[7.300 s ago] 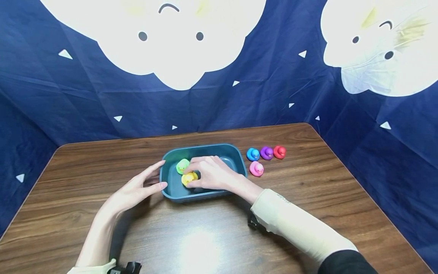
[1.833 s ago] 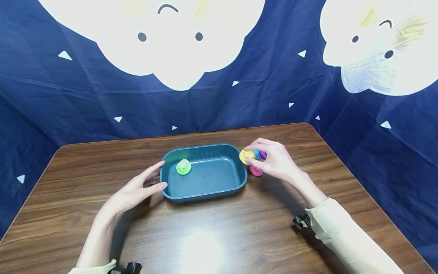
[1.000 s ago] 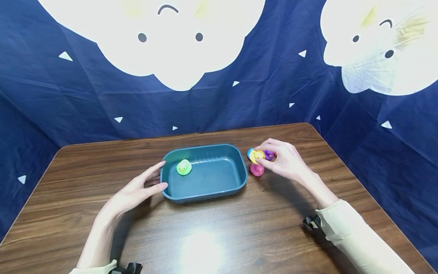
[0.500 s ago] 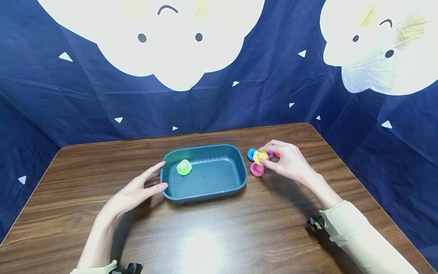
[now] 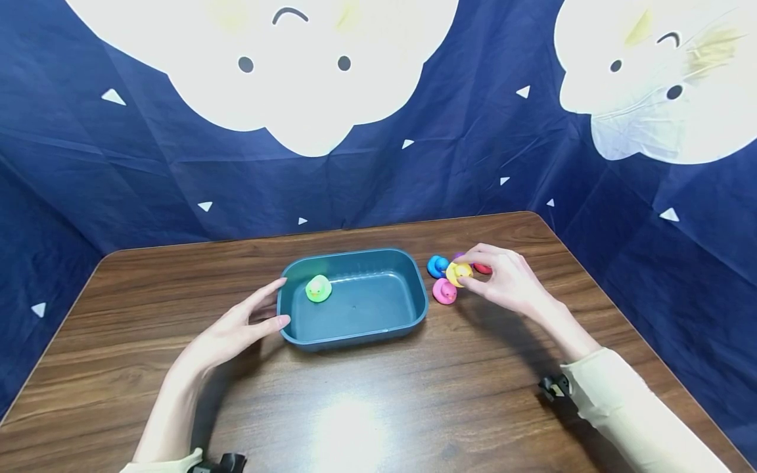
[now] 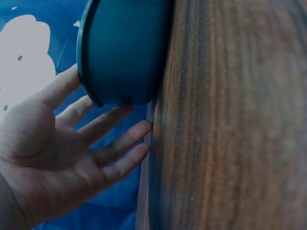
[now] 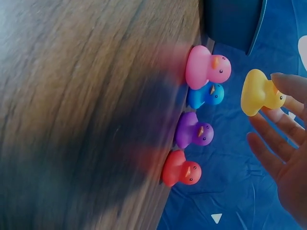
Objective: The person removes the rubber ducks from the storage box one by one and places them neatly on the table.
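Note:
My right hand (image 5: 508,279) pinches a yellow rubber duck (image 7: 256,93) between thumb and fingers. It holds the duck raised above the table, beside several other rubber ducks. Of these, the blue duck (image 5: 436,266) and pink duck (image 5: 443,291) show well in the head view; the hand partly covers the purple duck (image 7: 193,129) and red duck (image 7: 180,168). At the left end of a dark teal plastic basin (image 5: 355,340), my left hand (image 5: 230,332) touches the rim with thumb and fingers extended. A green rubber duck (image 5: 318,289) sits inside the basin, toward its left side.
A wood-grain table (image 5: 284,407) bears the basin and ducks; its rounded far right corner lies beyond the duck group. Behind stands a dark blue cloth (image 5: 367,184) with white cloud faces. Each wrist wears a small black camera.
My right hand took the yellow duck out of the basin and carried it right, over the other ducks. In the last second it shifted slightly further right. The left hand stayed put.

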